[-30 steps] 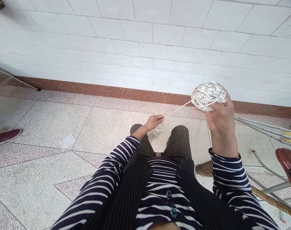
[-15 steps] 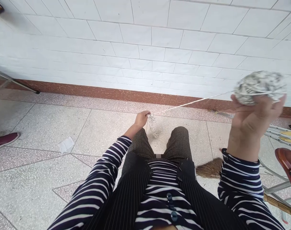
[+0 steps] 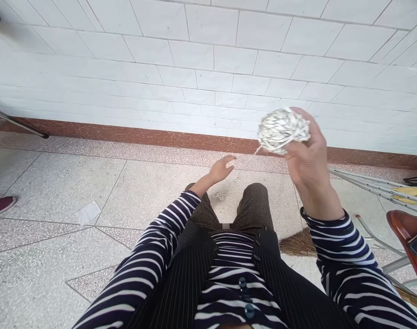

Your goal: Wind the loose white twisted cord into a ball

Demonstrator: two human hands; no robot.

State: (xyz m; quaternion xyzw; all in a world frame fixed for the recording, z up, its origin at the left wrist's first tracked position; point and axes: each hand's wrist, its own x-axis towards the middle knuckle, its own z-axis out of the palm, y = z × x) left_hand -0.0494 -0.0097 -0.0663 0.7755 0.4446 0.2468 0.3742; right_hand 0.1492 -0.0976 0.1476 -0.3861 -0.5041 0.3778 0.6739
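A ball of white yarn with dark flecks (image 3: 280, 130) is gripped in my right hand (image 3: 307, 160), raised in front of the wall on the right. A short strand hangs from the ball's lower left side. My left hand (image 3: 222, 169) is over my left knee, with thumb and fingers apart and nothing visible between them. Below it, on the floor between my knees, lies a small loose heap of the same yarn (image 3: 220, 196).
A straw broom (image 3: 297, 243) lies beside my right leg. Metal crutches (image 3: 376, 185) and a brown chair (image 3: 402, 228) with a dark flat object on it are at right. White paper (image 3: 88, 213) and a person's red shoe (image 3: 2, 205) are at left. A tiled wall (image 3: 201, 55) rises ahead.
My right hand has brought the yarn ball left, closer to my left hand. The taut strand between the hands has gone from view. My left hand has opened and shifted slightly right.
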